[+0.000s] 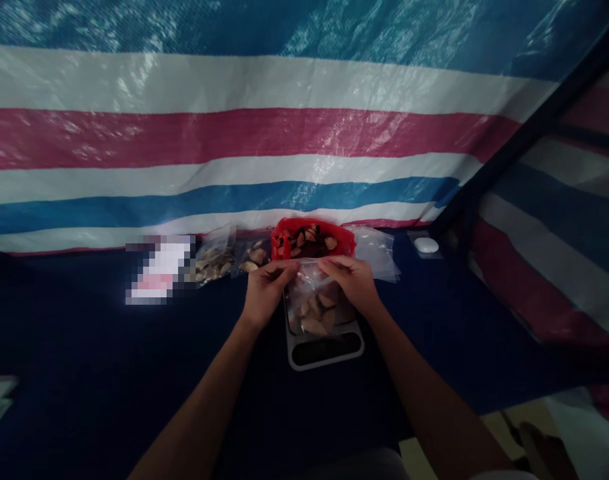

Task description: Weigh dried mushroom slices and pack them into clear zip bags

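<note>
A clear zip bag (pixel 314 308) with several pale brown dried slices in its lower part hangs between my hands. My left hand (pixel 267 288) pinches its top edge at the left, and my right hand (pixel 351 280) pinches the same edge at the right. Under and behind the bag lies a kitchen scale (pixel 327 350) with a dark display, its plate partly hidden. Just beyond my fingers, a red plastic bag (pixel 344 235) stands wide at the mouth, with more dried slices inside.
Left of the red bag lie two clear bags of slices, a small one (pixel 254 256) and a fuller one (pixel 215 263). Flat clear bags (pixel 377 252) lie to its right, and a white oval object (pixel 426 245) sits farther right. A striped tarp (pixel 234 137) rises behind the dark blue table (pixel 84 373).
</note>
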